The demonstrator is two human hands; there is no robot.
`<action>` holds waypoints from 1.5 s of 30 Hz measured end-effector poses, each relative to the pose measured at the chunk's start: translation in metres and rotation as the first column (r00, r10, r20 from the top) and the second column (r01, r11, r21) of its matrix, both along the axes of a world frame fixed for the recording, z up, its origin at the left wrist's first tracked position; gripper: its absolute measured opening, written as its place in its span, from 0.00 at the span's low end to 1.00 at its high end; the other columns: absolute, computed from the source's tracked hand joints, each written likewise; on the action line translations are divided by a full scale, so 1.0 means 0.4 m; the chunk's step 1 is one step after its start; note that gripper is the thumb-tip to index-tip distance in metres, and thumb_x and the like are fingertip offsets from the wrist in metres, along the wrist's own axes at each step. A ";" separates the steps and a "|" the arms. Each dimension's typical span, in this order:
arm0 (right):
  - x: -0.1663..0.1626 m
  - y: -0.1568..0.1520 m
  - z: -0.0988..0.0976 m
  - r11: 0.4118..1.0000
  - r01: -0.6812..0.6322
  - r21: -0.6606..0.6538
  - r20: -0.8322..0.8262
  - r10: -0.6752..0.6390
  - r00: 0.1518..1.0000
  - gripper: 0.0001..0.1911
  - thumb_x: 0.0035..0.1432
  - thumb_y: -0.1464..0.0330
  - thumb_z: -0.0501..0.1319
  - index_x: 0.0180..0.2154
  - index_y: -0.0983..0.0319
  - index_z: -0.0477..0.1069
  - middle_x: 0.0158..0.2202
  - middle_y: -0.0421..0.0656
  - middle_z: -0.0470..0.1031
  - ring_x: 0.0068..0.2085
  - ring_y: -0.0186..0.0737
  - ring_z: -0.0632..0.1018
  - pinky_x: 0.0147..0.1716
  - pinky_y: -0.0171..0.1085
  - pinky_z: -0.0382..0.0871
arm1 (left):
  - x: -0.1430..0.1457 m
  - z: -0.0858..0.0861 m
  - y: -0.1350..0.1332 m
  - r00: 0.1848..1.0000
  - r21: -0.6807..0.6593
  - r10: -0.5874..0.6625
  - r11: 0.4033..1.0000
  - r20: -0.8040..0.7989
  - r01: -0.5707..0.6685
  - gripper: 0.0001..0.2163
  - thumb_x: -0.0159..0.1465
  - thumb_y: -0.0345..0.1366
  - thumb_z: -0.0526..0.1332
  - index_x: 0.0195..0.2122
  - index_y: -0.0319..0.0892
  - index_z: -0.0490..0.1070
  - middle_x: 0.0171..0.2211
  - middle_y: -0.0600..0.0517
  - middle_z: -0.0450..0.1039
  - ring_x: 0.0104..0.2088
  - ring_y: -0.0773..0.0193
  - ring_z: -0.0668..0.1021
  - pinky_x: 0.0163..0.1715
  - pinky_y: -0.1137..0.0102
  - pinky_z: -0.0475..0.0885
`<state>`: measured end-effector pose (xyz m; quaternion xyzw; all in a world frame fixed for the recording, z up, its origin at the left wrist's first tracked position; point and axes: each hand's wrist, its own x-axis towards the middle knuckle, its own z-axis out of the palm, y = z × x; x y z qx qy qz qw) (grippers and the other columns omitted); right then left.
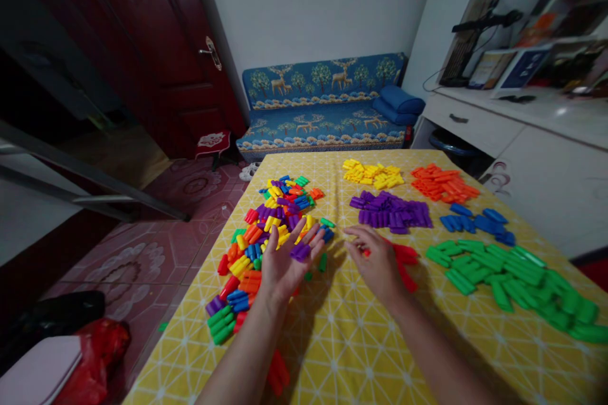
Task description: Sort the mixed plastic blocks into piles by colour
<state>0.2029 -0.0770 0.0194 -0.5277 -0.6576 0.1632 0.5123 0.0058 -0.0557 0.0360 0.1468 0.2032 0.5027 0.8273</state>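
Observation:
My left hand (287,259) is palm up over the near edge of a mixed pile of coloured plastic pegs (266,234), its fingers spread, with a few purple pegs (300,250) lying on the palm and fingers. My right hand (375,259) hovers just to the right of it, fingers curled in a pinch on a small red peg (367,252), directly over a small heap of red pegs (405,261). Both hands are above the table with the yellow patterned cloth (342,342).
Sorted heaps lie on the cloth: yellow pegs (373,174), orange pegs (444,182), purple heap (392,212), blue pegs (477,221), green pegs (513,278). A blue sofa (323,107) stands beyond, a white cabinet (532,145) at right, a dark red door (180,50) at left.

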 end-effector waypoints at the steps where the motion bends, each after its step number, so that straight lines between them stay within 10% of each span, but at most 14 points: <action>1: -0.048 -0.016 0.003 0.995 -0.098 -0.002 -0.009 0.098 0.995 0.14 0.58 0.74 0.58 0.45 0.59 0.74 0.44 0.45 0.75 0.34 0.37 0.77 0.34 0.36 0.75 | 0.002 0.001 -0.002 1.000 -0.002 -0.003 1.000 -0.012 0.003 0.35 0.65 0.58 0.52 0.64 0.36 0.55 0.61 0.32 0.64 0.61 0.47 0.70 0.58 0.53 0.66; 7: -0.185 -0.056 -0.009 0.965 -0.260 0.003 0.008 0.260 0.965 0.24 0.56 0.79 0.60 0.53 0.54 0.71 0.49 0.45 0.73 0.49 0.41 0.76 0.47 0.39 0.75 | 0.003 0.003 -0.008 0.983 0.063 -0.036 0.997 -0.178 0.048 0.35 0.65 0.61 0.47 0.64 0.40 0.58 0.61 0.38 0.65 0.60 0.50 0.70 0.57 0.54 0.67; 18: -0.061 0.003 -0.013 0.995 -0.043 -0.092 -0.101 0.033 0.994 0.13 0.61 0.69 0.56 0.46 0.60 0.73 0.41 0.47 0.80 0.41 0.42 0.80 0.41 0.41 0.76 | 0.029 -0.051 0.007 0.854 0.270 0.040 0.955 -0.519 0.120 0.37 0.55 0.66 0.57 0.58 0.44 0.68 0.58 0.39 0.69 0.58 0.46 0.71 0.55 0.53 0.68; 26: 0.251 0.143 -0.053 0.908 0.400 -0.126 -0.289 -0.419 0.861 0.15 0.53 0.63 0.61 0.41 0.64 0.73 0.31 0.47 0.78 0.28 0.40 0.80 0.30 0.39 0.76 | -0.008 -0.052 0.009 0.238 0.716 0.678 0.630 -0.696 0.301 0.11 0.65 0.40 0.60 0.43 0.43 0.78 0.44 0.44 0.77 0.47 0.55 0.78 0.49 0.61 0.71; 31: 0.330 0.168 -0.090 0.877 0.462 -0.134 -0.251 -0.481 0.840 0.15 0.51 0.67 0.61 0.41 0.64 0.73 0.34 0.49 0.79 0.31 0.43 0.80 0.31 0.41 0.76 | -0.001 -0.073 0.010 0.117 0.724 0.786 0.487 -0.607 0.489 0.11 0.67 0.36 0.56 0.45 0.43 0.77 0.45 0.43 0.76 0.46 0.55 0.77 0.47 0.60 0.72; 36: 0.227 0.110 -0.054 0.860 0.506 0.060 -0.097 -0.500 0.861 0.16 0.54 0.66 0.60 0.44 0.64 0.74 0.43 0.51 0.76 0.35 0.43 0.78 0.38 0.44 0.76 | 0.001 -0.100 0.017 -0.099 0.630 0.822 0.502 -0.561 0.592 0.17 0.63 0.36 0.60 0.53 0.48 0.74 0.56 0.41 0.69 0.54 0.46 0.72 0.54 0.50 0.67; 40: 0.057 0.049 -0.042 0.985 0.167 0.034 -0.131 -0.161 0.978 0.11 0.58 0.69 0.57 0.43 0.62 0.73 0.46 0.49 0.74 0.37 0.39 0.78 0.36 0.40 0.76 | 0.007 -0.103 0.018 -0.210 0.543 0.817 0.526 -0.538 0.655 0.19 0.61 0.33 0.60 0.54 0.49 0.72 0.57 0.42 0.68 0.55 0.46 0.70 0.55 0.50 0.64; 45: -0.082 0.006 -0.093 0.999 -0.025 -0.046 -0.115 0.019 0.993 0.14 0.56 0.75 0.56 0.43 0.60 0.73 0.44 0.48 0.75 0.38 0.40 0.77 0.36 0.39 0.76 | 0.007 -0.091 0.020 -0.243 0.505 0.797 0.553 -0.553 0.662 0.15 0.65 0.31 0.55 0.49 0.48 0.76 0.44 0.44 0.75 0.44 0.53 0.76 0.45 0.60 0.69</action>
